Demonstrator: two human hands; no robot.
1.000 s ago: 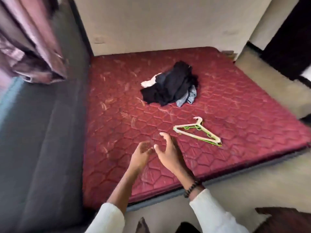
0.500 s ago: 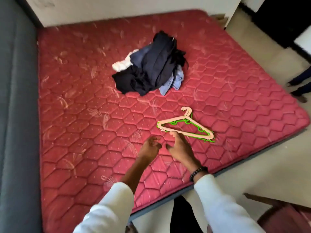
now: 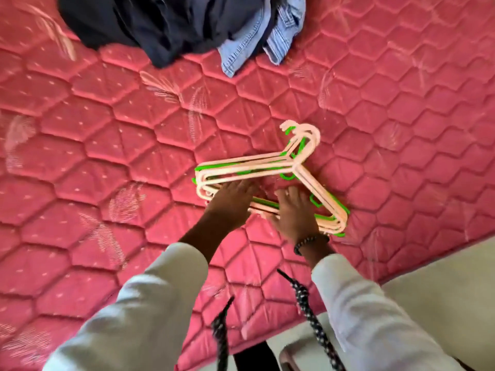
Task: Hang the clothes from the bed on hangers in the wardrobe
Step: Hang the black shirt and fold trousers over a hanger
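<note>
Both hands reach onto a stack of peach and green plastic hangers (image 3: 270, 172) lying on the red quilted mattress (image 3: 107, 156). The left hand (image 3: 230, 202) and right hand (image 3: 294, 212) rest on its lower bar; whether either grip has closed, I cannot tell. The dark clothes pile (image 3: 171, 25) lies well beyond. The nested hangers could snag together and lift as one. Half a second ago the hands hovered short of the stack.

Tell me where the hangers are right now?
The stack of hangers lies on the red mattress, right of centre, below the clothes pile, with both hands on it.
</note>
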